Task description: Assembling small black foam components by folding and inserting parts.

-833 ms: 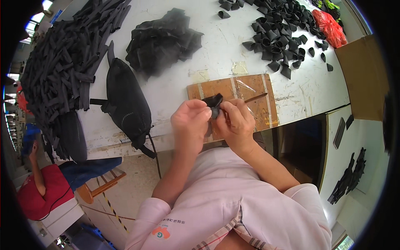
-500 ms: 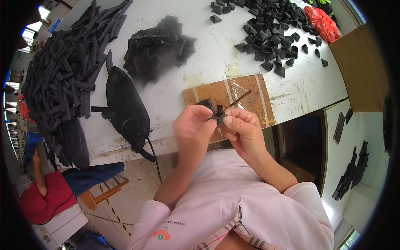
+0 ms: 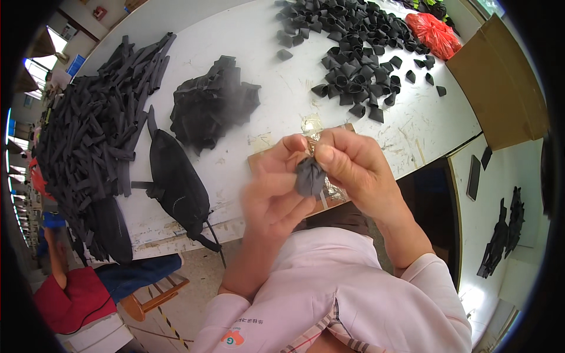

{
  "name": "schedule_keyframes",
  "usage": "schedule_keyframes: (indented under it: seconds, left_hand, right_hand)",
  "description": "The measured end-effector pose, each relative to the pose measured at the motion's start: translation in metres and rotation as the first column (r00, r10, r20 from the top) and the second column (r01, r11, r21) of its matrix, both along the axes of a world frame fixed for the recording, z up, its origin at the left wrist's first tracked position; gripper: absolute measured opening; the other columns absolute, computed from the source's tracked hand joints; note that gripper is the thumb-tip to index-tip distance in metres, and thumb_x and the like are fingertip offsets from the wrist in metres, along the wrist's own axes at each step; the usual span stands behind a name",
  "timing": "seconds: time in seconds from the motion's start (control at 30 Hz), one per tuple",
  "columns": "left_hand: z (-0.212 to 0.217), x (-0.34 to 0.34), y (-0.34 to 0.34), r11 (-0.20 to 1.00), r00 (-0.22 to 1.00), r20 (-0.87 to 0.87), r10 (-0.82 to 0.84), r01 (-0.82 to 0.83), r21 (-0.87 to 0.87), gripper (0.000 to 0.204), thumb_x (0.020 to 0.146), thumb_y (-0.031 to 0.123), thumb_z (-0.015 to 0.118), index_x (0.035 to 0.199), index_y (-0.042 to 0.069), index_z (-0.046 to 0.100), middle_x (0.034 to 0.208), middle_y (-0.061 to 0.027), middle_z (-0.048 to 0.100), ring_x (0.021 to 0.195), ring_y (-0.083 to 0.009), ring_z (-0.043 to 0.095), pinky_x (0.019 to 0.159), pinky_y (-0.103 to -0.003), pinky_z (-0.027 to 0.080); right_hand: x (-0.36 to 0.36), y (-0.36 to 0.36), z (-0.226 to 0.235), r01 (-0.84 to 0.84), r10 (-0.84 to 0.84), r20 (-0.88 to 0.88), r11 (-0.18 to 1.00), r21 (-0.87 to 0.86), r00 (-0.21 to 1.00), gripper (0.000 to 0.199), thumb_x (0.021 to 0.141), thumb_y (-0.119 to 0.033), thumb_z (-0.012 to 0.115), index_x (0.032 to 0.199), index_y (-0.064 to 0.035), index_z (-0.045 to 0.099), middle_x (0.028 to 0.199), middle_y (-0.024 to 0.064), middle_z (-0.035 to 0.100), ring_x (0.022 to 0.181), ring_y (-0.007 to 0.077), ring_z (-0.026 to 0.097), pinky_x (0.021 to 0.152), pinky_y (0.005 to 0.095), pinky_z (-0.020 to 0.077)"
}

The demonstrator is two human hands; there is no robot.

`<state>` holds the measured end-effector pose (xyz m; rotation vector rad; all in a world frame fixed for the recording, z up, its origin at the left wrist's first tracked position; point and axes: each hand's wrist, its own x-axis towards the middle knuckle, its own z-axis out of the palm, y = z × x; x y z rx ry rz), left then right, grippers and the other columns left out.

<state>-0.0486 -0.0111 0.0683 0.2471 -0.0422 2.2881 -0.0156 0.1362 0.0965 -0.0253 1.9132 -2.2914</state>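
A small dark-grey folded fabric piece [image 3: 309, 177] is held up between my two hands, over a brown wooden board [image 3: 254, 162]. My left hand [image 3: 272, 185], smeared by motion, has its fingers curled about the piece's left side. Pressed against the upper end of the fabric are the thumb and fingertips of my right hand [image 3: 358, 167]. Most of the board lies hidden behind my hands. Left of them on the white table [image 3: 235, 170] rests a black fabric pouch [image 3: 178, 176] with straps and a cord.
Long black strips [image 3: 88, 129] are heaped at the left, with a black fabric pile [image 3: 212, 103] beside them. Several small folded loops [image 3: 359, 65] lie far right near a red plastic bag [image 3: 434, 34] and a cardboard box [image 3: 500, 82]. A person in red [image 3: 73, 300] sits at lower left.
Both hands have turned the fabric piece, so a rounded, folded face now shows. The thin brown stick seen beside my right hand is out of sight. The whole view has shifted slightly.
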Motion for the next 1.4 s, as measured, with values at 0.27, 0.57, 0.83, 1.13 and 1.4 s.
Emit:
schedule_keyframes:
  seconds: [0.27, 0.57, 0.83, 1.13, 1.4]
  left_hand:
    - [-0.024, 0.007, 0.003, 0.856, 0.978, -0.080, 0.192, -0.207, -0.474, 0.032, 0.078, -0.005, 0.044, 0.110, -0.003, 0.040, 0.071, -0.0094, 0.054, 0.030, -0.0037, 0.028, 0.031, -0.018, 0.024]
    - [-0.039, -0.001, 0.005, 0.839, 0.956, -0.196, 0.220, -0.288, -0.462, 0.032, 0.079, -0.002, 0.047, 0.110, -0.003, 0.040, 0.071, -0.0073, 0.052, 0.033, -0.0040, 0.027, 0.033, -0.018, 0.025]
    - [-0.039, -0.005, 0.010, 0.774, 0.933, -0.215, 0.290, -0.360, -0.520, 0.028, 0.079, -0.001, 0.046, 0.106, -0.003, 0.043, 0.073, -0.0078, 0.054, 0.034, -0.0037, 0.028, 0.033, -0.018, 0.026]
    - [-0.024, -0.002, 0.016, 0.053, 0.238, -0.971, 0.021, -0.970, -0.236, 0.036, 0.078, 0.001, 0.053, 0.113, 0.001, 0.050, 0.098, -0.0088, 0.054, 0.074, -0.0154, 0.054, 0.068, -0.025, 0.045]
    - [-0.009, -0.003, 0.008, 0.115, 0.025, -0.997, -0.076, -0.993, -0.033, 0.018, 0.073, 0.000, 0.063, 0.091, 0.001, 0.060, 0.089, -0.0114, 0.059, 0.078, -0.0190, 0.058, 0.069, -0.027, 0.047]
  right_hand:
    - [-0.008, 0.013, -0.046, -0.105, 0.128, 0.117, 0.976, -0.191, 0.985, 0.033, 0.089, -0.033, 0.051, 0.073, -0.0037, 0.053, 0.060, -0.0039, 0.043, 0.052, 0.0031, 0.035, 0.045, 0.0182, 0.0284]
    - [-0.019, 0.016, -0.057, -0.217, 0.218, -0.009, 0.965, -0.147, 0.976, 0.033, 0.089, -0.032, 0.050, 0.073, -0.0036, 0.052, 0.058, -0.0043, 0.042, 0.052, 0.0033, 0.037, 0.046, 0.0182, 0.0303]
    - [-0.026, 0.014, -0.059, -0.160, 0.158, -0.111, 0.987, -0.009, 0.981, 0.034, 0.090, -0.031, 0.050, 0.071, -0.0028, 0.052, 0.057, -0.0038, 0.039, 0.052, 0.0049, 0.035, 0.045, 0.0209, 0.0309]
    - [-0.020, 0.016, -0.050, -0.079, 0.087, -0.033, 0.978, 0.194, 0.996, 0.033, 0.089, -0.029, 0.049, 0.074, -0.0003, 0.052, 0.057, 0.0001, 0.044, 0.055, 0.0064, 0.040, 0.048, 0.0237, 0.0344]
    - [0.001, 0.014, -0.041, 0.332, -0.093, -0.556, 0.877, 0.346, 0.826, 0.034, 0.087, -0.033, 0.051, 0.094, -0.0002, 0.057, 0.077, 0.0103, 0.053, 0.062, 0.0225, 0.053, 0.054, 0.0292, 0.0425]
